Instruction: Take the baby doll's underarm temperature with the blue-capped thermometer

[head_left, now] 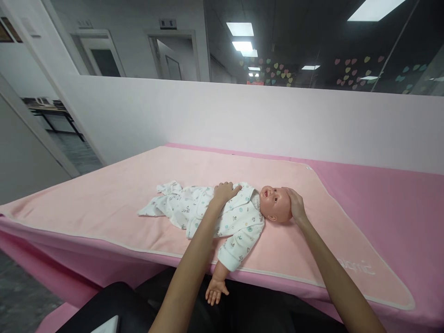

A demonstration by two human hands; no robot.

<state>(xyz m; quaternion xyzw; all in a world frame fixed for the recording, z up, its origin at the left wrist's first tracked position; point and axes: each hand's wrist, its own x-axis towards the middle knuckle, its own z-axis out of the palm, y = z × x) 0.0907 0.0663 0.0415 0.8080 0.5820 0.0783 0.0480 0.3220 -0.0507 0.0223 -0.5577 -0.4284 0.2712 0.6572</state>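
A baby doll [239,217] in a white printed long-sleeved outfit lies on its back across a peach-coloured mat [114,194], its head to the right. My left hand [226,190] rests on the doll's chest, thumb spread from the other fingers. Against the crown of the doll's bald head [274,203] lies my right hand [296,204], its fingers stretched along the far side and partly hidden. One doll arm [218,280] hangs over the near edge of the table, palm showing. The trouser legs stretch left, and no feet show at their ends.
A pink cloth [388,199] covers the table under the mat. Behind it stands a white low wall [249,120] with dark glass above. My dark-clothed legs are at the near edge, with a white object [107,325] at lower left. A doorway lies at far left.
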